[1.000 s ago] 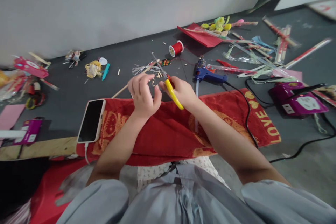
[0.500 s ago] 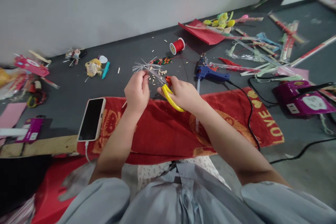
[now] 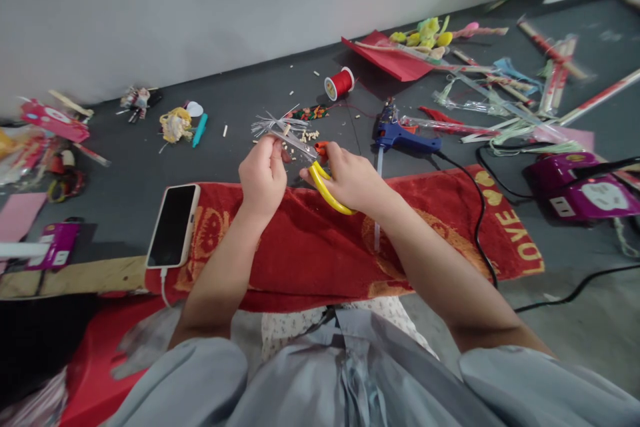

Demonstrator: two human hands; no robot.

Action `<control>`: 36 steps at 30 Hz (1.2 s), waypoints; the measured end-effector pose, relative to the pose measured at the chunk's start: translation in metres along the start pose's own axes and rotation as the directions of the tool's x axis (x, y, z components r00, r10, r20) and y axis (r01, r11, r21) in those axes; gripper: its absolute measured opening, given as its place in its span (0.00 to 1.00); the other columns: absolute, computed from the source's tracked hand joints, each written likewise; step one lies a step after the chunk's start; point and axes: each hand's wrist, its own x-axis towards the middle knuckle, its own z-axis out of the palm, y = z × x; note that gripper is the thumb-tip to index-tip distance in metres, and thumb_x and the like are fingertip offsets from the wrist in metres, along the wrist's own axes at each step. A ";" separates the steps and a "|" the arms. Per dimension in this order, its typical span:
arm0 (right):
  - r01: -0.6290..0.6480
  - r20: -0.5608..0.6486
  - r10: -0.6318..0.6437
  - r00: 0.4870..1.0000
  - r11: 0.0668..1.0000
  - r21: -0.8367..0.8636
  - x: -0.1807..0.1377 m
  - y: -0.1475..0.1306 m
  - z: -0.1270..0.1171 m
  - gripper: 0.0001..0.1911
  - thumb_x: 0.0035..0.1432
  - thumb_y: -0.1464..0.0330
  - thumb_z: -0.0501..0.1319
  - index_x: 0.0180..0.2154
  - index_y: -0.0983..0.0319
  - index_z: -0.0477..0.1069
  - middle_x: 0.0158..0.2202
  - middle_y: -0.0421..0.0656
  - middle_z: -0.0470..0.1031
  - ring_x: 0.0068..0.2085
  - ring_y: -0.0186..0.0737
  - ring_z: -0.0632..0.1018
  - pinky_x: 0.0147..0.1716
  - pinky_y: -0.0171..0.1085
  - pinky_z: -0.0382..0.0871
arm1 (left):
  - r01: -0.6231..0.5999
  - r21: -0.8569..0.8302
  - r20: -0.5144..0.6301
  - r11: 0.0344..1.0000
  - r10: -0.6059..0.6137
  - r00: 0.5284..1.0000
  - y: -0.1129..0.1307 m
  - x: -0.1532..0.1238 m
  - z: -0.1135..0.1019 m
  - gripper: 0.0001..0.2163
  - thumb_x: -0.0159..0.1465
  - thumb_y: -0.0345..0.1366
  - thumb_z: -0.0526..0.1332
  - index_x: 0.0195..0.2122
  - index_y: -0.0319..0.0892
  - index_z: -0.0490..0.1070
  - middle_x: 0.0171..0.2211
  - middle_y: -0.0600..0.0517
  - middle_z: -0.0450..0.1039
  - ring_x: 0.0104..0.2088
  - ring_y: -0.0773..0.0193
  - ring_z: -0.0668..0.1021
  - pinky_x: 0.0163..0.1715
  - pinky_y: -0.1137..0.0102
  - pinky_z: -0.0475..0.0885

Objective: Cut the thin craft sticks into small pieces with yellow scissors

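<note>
My right hand [image 3: 350, 177] is closed on a pair of scissors [image 3: 327, 192] with yellow and orange handles. Their metal blades point up and left to the fingertips of my left hand [image 3: 263, 173]. That hand is pinched closed on a thin pale stick [image 3: 287, 129], whose short end shows at the blades; the fingers hide the rest. Just beyond lies a bunch of silvery wires [image 3: 273, 124]. Small cut pale pieces [image 3: 311, 136] are scattered on the dark table by the blades. Under my forearms is a red towel [image 3: 310, 253].
A blue glue gun [image 3: 407, 138] lies to the right, its black cord crossing the towel. A red thread spool [image 3: 340, 84] stands behind. To the left are a phone [image 3: 173, 225] on its cable and a teal marker [image 3: 200, 130]. A purple power socket [image 3: 583, 188] sits far right.
The scissor blades look more closed together around the stick at my left fingertips. The stick's lower end, seen below my left hand before, is out of sight. Both hands stay almost in place.
</note>
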 end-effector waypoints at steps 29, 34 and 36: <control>-0.015 -0.026 0.014 1.000 0.999 -0.046 0.002 0.004 -0.003 0.30 0.62 0.45 0.46 0.43 0.66 0.64 0.38 0.53 0.75 0.35 0.46 0.76 0.33 0.39 0.60 | -0.059 0.052 0.002 0.997 0.059 0.998 -0.004 0.000 0.002 0.15 0.70 0.41 0.47 0.41 0.43 0.72 0.29 0.52 0.75 0.34 0.66 0.79 0.39 0.69 0.73; -0.002 -0.007 0.001 1.000 0.998 -0.056 0.002 0.004 -0.002 0.30 0.62 0.44 0.45 0.42 0.65 0.64 0.37 0.52 0.75 0.34 0.45 0.75 0.32 0.39 0.58 | -0.058 0.036 0.001 0.998 0.058 0.998 -0.008 0.000 0.003 0.15 0.70 0.41 0.46 0.42 0.44 0.72 0.29 0.52 0.75 0.34 0.66 0.78 0.40 0.69 0.72; -0.005 -0.001 0.005 1.000 0.998 -0.065 0.002 0.004 -0.002 0.30 0.62 0.45 0.45 0.42 0.65 0.63 0.37 0.52 0.75 0.34 0.45 0.75 0.31 0.38 0.58 | -0.072 0.035 0.001 0.997 0.072 0.997 -0.008 0.001 0.003 0.15 0.71 0.41 0.47 0.41 0.44 0.72 0.29 0.52 0.75 0.34 0.66 0.78 0.39 0.69 0.72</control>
